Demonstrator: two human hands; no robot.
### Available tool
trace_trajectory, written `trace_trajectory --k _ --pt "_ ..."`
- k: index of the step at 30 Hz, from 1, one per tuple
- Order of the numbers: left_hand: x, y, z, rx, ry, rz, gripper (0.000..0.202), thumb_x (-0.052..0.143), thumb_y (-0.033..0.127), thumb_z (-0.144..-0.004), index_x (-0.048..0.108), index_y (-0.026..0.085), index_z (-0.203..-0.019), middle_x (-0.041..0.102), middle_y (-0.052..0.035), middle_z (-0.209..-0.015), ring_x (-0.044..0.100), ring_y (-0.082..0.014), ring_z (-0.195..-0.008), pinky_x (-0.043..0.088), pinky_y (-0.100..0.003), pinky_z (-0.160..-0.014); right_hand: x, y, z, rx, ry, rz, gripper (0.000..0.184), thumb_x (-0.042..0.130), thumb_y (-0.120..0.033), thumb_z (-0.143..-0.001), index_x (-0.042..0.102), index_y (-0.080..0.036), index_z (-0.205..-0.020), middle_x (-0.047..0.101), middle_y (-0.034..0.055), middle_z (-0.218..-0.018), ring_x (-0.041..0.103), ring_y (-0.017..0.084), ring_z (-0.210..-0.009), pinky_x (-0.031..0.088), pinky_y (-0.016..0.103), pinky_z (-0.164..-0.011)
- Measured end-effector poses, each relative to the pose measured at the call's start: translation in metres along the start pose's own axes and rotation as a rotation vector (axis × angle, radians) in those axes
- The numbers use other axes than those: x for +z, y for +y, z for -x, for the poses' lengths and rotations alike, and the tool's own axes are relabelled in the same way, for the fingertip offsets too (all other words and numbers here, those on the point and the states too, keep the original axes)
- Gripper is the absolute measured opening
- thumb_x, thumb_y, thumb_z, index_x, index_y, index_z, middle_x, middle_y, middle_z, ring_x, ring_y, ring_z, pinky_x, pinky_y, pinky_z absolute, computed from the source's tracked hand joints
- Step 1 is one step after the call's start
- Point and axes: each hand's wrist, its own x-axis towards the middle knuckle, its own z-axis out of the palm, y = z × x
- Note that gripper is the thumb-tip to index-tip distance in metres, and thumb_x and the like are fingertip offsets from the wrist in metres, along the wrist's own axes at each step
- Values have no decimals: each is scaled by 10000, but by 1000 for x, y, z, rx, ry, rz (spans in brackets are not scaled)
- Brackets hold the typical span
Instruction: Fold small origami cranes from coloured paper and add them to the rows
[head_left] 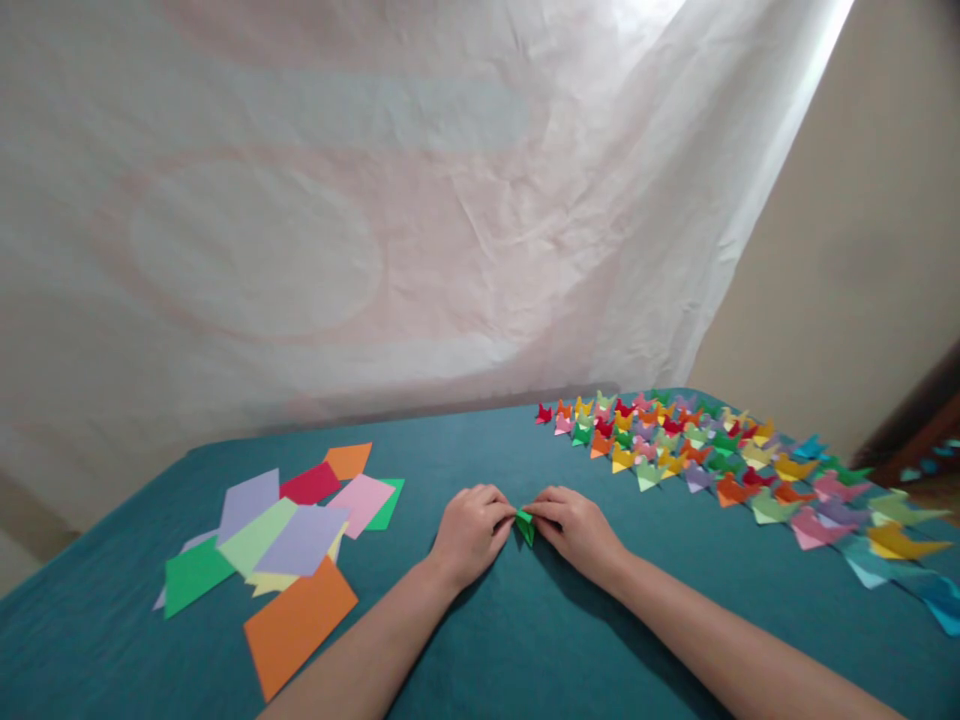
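Between my two hands, low over the middle of the table, is a small piece of folded green paper (527, 528). My left hand (474, 530) pinches its left edge between thumb and fingertips. On the opposite side my right hand (576, 528) grips the right edge in the same way. The paper comes to a point toward me, and its upper corners are partly covered by my fingertips. Both forearms reach in from the near edge of the view.
Loose coloured paper sheets (300, 540) lie overlapping on the left, an orange sheet (300, 625) nearest me. Rows of folded paper birds (697, 478) stand on the right. Beneath everything is a teal tablecloth (465, 660); a pale fabric sheet (420, 220) hangs behind the table.
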Motion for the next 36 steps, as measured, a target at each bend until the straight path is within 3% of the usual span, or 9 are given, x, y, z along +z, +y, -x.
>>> trace_trajectory --k 10,20,25,36 --pt "-1 3 -2 50 -14 -85 111 540 203 -855 651 203 -850 616 -21 -854 545 -162 -814 389 -296 -720 2 0 -1 -35 5 36 204 527 -163 -858 696 -247 -935 652 31 -861 577 158 -818 448 261 -753" --pt "1 3 -3 45 -38 -102 115 534 193 -852 649 200 -847 616 -28 -865 545 -167 -817 390 -295 -717 -9 4 -1 -178 -68 95 213 498 -162 -878 677 -226 -976 637 52 -883 552 165 -825 438 279 -747" --pt "0 2 -2 10 -54 -46 127 545 175 -839 661 207 -881 619 -22 -874 549 -163 -827 406 -281 -733 -9 6 -1 -198 -87 93 272 481 -98 -855 662 -218 -1019 627 58 -902 538 172 -849 439 290 -763" --pt "-3 1 3 63 -106 -61 288 488 95 -831 641 233 -1033 595 -44 -967 529 -181 -909 425 -301 -802 -9 4 0 -209 -67 107 314 481 -39 -811 665 -212 -998 616 63 -915 531 173 -868 439 295 -772"
